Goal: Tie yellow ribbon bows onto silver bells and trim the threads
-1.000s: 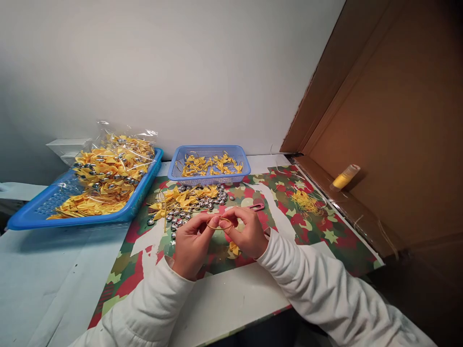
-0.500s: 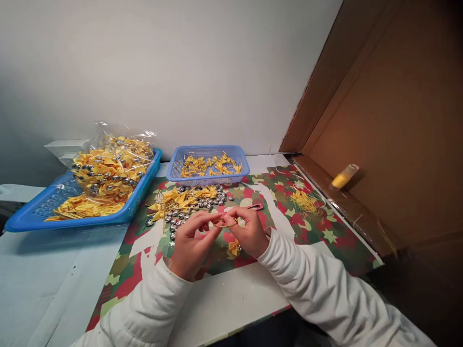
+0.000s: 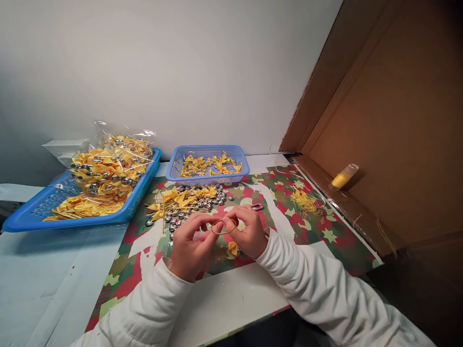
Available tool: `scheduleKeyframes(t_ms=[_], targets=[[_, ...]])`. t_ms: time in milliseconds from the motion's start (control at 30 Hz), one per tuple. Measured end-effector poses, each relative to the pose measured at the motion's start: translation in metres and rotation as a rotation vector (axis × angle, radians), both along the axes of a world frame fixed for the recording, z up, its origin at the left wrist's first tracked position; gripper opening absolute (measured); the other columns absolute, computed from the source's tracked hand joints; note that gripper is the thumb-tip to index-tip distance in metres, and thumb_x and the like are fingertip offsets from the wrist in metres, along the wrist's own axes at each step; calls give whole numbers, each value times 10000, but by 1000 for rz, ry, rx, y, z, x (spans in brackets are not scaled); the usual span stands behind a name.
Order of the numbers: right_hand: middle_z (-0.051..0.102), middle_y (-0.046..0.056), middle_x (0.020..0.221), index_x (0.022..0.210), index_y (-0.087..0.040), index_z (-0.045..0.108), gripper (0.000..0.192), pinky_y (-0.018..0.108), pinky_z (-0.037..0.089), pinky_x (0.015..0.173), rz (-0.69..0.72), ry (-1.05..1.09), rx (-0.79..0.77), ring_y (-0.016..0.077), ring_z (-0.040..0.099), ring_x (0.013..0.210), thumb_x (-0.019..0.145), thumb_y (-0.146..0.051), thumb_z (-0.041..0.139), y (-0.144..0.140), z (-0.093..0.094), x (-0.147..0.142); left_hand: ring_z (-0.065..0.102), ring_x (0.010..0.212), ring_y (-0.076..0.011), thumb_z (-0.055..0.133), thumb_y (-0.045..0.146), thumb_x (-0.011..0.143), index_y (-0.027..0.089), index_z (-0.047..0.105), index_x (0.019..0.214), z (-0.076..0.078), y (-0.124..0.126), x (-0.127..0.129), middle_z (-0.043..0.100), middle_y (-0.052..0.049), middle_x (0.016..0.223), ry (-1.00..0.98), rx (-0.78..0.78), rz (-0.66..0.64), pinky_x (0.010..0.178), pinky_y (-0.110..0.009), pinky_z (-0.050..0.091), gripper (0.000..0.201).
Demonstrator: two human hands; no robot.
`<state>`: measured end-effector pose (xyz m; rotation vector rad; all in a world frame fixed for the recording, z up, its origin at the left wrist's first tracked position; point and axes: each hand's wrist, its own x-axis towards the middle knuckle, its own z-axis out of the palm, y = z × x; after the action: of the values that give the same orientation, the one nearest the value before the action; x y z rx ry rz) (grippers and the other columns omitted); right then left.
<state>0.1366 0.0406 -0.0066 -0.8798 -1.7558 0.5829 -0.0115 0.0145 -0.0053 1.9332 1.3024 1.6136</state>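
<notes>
Two hands work above the camouflage-patterned mat [image 3: 311,231] on the tabletop [image 3: 224,303]: left hand [image 3: 190,246] and right hand [image 3: 248,233] together pinch a thin golden elastic loop [image 3: 224,226], near loose yellow ribbon bows [image 3: 181,197] and silver beads [image 3: 202,203].

Blue basket [image 3: 210,152], yellow bows [image 3: 208,165]

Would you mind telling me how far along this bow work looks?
Done: bows fill the large blue tray and small blue basket. In hand: left hand and right hand pinch a gold cord loop. Left: loose bows and silver beads.
</notes>
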Motion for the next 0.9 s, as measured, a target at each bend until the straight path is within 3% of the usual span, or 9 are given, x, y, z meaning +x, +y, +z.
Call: scheduleKeyframes(t_ms=[333, 600, 900], targets=[[542, -44, 553, 616, -176, 538, 232, 325, 274, 694, -15, -87, 109, 96, 445, 547, 838, -218, 487, -1, 0, 2, 518, 572, -119, 653, 238, 828, 196, 676, 734, -3, 1, -1, 631, 12, 638, -15, 5, 45, 549, -249, 439, 106], [564, -33, 588, 686, -175, 571, 139, 335, 278, 707, -34, -138, 131, 109, 476, 574, 784, -255, 513, -1, 2, 3, 537, 590, -124, 659, 228, 818, 194, 671, 732, -4, 1, 0, 631, 9, 646, -20, 7, -2, 558, -250, 447, 93], [520, -44, 524, 596, -192, 506, 235, 331, 292, 686, -11, -186, 121, 101, 442, 519, 813, -263, 454, 5, 2, 5, 553, 607, -144, 636, 307, 825, 196, 674, 741, -3, 1, 0, 661, -7, 668, 45, -102, -10, 575, -270, 452, 144]])
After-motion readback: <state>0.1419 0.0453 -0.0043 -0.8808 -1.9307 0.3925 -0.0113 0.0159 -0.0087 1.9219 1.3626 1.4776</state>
